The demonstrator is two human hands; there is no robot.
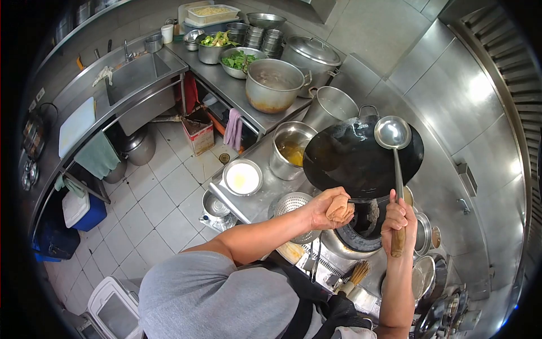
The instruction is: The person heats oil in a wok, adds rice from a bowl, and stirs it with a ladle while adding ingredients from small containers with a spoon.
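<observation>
My left hand (320,211) is closed around a folded tan cloth (340,209) at the near edge of a black wok (344,158). The wok is raised and tilted beyond the round burner (359,229); its handle is hidden under the cloth. My right hand (398,221) grips the wooden handle of a steel ladle (392,133), whose bowl is over the wok's right side. Close to the wok's left rim stands a metal pot of yellowish liquid (291,151). Below it, a perforated strainer (293,212) sits partly behind my left forearm.
A bowl of white contents (243,177) stands at the counter's left edge. Large pots, including one with cloudy liquid (275,85), and bowls of greens (239,61) line the back counter. A bamboo brush (357,276) lies near my body. The sink (135,76) is far left.
</observation>
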